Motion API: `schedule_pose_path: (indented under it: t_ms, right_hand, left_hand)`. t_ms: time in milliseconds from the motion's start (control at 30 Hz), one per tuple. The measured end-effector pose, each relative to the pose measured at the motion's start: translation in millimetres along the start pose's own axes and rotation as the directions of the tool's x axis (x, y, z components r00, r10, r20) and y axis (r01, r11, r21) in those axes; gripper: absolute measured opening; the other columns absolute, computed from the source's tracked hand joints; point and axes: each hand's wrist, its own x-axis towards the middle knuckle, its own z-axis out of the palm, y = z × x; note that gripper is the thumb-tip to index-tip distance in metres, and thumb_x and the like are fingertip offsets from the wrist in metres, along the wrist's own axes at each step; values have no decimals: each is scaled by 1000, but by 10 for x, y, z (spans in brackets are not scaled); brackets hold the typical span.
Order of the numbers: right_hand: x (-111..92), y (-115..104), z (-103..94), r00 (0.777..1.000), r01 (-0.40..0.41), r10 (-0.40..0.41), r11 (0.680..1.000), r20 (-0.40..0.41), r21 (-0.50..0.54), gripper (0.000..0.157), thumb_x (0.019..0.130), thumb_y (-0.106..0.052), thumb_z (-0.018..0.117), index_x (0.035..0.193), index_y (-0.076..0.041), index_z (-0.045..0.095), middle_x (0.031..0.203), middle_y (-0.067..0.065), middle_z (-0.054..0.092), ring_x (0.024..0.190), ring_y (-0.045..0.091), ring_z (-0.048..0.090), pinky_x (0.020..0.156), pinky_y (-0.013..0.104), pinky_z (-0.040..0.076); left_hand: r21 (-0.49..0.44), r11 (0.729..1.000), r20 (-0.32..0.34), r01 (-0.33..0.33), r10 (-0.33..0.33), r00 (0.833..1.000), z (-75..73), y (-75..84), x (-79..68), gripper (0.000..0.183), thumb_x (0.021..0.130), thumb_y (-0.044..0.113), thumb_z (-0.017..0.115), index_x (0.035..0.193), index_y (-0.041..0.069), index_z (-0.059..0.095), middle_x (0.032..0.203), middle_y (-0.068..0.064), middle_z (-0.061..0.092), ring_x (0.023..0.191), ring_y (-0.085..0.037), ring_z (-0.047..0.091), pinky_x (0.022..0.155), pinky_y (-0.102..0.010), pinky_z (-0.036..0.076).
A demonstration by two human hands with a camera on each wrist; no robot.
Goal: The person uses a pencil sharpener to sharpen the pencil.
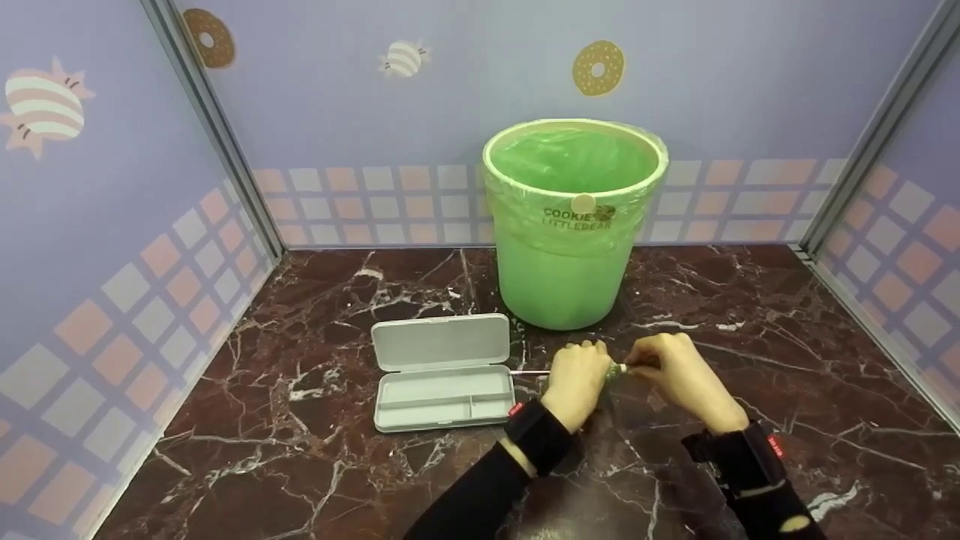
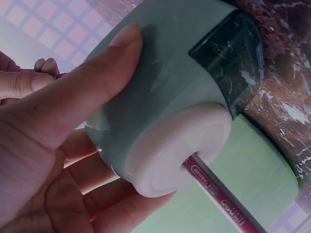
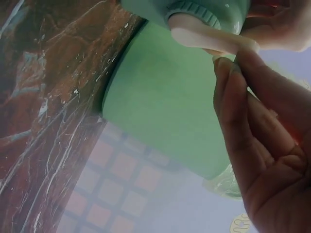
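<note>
My left hand (image 1: 577, 381) grips a green hand-crank pencil sharpener (image 2: 167, 82), thumb on one side and fingers round the other. A dark see-through shavings drawer (image 2: 235, 63) shows on its side. From the hole in its white front sticks a dark red and silver pencil (image 2: 218, 194); the tip inside is hidden. My right hand (image 1: 686, 379) pinches the end of the pale crank handle (image 3: 209, 39) between thumb and fingers, at the sharpener's other end. In the head view the left hand covers most of the sharpener.
Left of the hands, a grey pencil case (image 1: 441, 343) lies with its lid raised and its compartments showing. Behind them stands a green trash bin (image 1: 566, 281) with a clear liner. Patterned panels (image 1: 337, 97) enclose the dark marble-look tabletop (image 1: 300, 450).
</note>
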Motion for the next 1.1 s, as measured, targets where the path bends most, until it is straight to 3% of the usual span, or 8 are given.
schedule_pose_path:
  t_ms: [233,400,600,867,1100]
  right_hand:
    - [27,-14,47,996,7,-12,999,-94,-54,14,71,2,80,72,-8,71,71,3,72,63,12,64,60,27,53]
    - [40,-29,115,981,8,-28,994,-191,-106,18,65,3,83,66,-7,67,68,4,71,63,17,65,61,33,53]
    - [52,-23,203,963,-10,-31,989,-268,-150,18,67,0,82,67,-7,66,68,6,71,61,21,67,60,38,54]
    - [117,-21,316,953,-20,-36,983,-300,-182,17,70,1,79,67,-5,63,66,8,68,61,26,66,58,42,52]
    - [242,187,483,956,-39,-28,974,-292,-223,11,70,0,74,68,-2,63,69,14,69,65,37,65,62,49,50]
  left_hand:
    - [-14,1000,-9,-4,4,1000,11,-13,14,21,91,22,56,102,18,74,81,6,71,68,-10,66,56,-23,52]
    - [-21,1000,-17,-6,6,1000,22,-10,20,19,92,23,57,99,18,73,80,5,71,68,-11,66,57,-23,52]
    - [-11,1000,-55,-1,1,998,26,-4,-6,18,92,23,56,96,19,73,79,6,71,67,-10,65,57,-22,51]
    - [12,1000,-57,9,-9,998,29,-46,-33,18,92,22,55,95,20,73,79,7,71,66,-10,65,57,-21,51]
    - [24,1000,-85,0,2,996,38,-14,-16,16,90,20,56,93,21,72,78,7,70,64,-9,64,55,-20,50]
